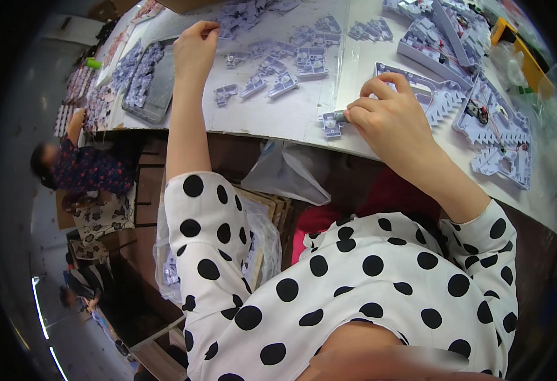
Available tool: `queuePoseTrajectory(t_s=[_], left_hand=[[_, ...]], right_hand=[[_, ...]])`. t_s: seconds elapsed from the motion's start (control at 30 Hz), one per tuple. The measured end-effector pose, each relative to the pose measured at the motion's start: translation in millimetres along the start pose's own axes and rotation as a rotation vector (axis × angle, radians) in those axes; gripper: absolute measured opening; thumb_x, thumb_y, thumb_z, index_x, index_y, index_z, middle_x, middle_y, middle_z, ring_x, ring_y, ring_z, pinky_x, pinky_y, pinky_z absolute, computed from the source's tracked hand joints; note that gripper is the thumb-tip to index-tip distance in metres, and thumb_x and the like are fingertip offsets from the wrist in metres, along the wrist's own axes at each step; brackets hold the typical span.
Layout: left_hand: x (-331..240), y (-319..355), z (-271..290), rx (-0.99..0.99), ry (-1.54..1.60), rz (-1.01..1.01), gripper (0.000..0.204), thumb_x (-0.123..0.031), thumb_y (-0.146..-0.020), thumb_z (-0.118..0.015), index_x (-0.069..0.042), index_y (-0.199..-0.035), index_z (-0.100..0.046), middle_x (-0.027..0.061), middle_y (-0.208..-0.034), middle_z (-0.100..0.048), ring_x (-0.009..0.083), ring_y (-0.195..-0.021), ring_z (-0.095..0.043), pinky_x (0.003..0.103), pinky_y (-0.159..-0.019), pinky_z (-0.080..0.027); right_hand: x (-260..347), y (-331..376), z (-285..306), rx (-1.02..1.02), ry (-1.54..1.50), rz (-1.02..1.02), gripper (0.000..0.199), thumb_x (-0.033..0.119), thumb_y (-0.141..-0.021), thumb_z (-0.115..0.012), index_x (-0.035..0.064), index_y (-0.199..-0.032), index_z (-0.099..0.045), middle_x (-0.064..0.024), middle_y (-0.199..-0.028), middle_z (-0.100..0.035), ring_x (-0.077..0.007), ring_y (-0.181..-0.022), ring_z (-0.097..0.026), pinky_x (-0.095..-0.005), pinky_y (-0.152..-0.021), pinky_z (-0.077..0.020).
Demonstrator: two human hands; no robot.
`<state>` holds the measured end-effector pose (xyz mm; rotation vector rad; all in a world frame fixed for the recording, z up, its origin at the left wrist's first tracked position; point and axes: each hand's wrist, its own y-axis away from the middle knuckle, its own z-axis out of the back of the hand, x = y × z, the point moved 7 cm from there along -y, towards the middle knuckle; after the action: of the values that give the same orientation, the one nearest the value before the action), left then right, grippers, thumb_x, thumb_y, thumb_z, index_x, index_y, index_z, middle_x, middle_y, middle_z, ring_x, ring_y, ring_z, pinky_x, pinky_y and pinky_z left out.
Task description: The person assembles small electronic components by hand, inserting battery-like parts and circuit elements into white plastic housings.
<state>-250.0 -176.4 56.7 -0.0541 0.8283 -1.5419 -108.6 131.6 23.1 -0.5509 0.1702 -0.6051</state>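
Note:
My left hand (196,52) reaches over the far part of the table, thumb and fingers pinched together beside a heap of small lavender plastic parts (246,15). Whatever lies between those fingertips is too small to make out. Close to the table's front edge, my right hand (389,117) has its fingers closed round a short dark grey-green cylinder (340,116). The cylinder's end meets a lavender plastic bracket (331,126) at the table edge; I cannot tell whether they are joined. Several similar brackets (281,84) lie between my hands.
A clear tray of lavender parts (157,108) stands left of my left arm. Larger lavender housings with wires (482,114) are piled at the right, near a yellow bin (523,54). Under the table hangs a clear plastic bag (285,171). Another person (91,162) sits at the left.

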Motion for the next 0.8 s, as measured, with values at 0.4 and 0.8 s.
queuePoseTrajectory(t_s=[0.4, 0.8], left_hand=[[46.5, -37.8, -91.7, 0.172, -0.149, 0.065, 0.053, -0.048, -0.078, -0.080, -0.012, -0.118, -0.076, 0.0230, -0.113, -0.072, 0.0350, -0.124, -0.060, 0.045, -0.102, -0.050], [-38.7, 12.7, -19.5, 0.196, 0.400, 0.146, 0.046, -0.012, -0.075, -0.088, 0.005, -0.112, -0.066, 0.0161, -0.103, -0.072, 0.0195, -0.093, -0.070, 0.034, -0.079, -0.058]], right_hand=[[4.7, -1.0, 6.2, -0.082, -0.049, -0.022, 0.005, 0.008, -0.072, -0.067, 0.0069, -0.073, -0.071, -0.0026, -0.076, -0.070, -0.0197, -0.095, -0.065, -0.0428, -0.102, -0.0449], [3.6, -0.3, 7.3, -0.040, -0.072, -0.056, 0.006, 0.013, -0.081, -0.070, 0.0079, -0.079, -0.073, 0.0018, -0.082, -0.073, -0.0180, -0.094, -0.064, -0.0403, -0.101, -0.0437]])
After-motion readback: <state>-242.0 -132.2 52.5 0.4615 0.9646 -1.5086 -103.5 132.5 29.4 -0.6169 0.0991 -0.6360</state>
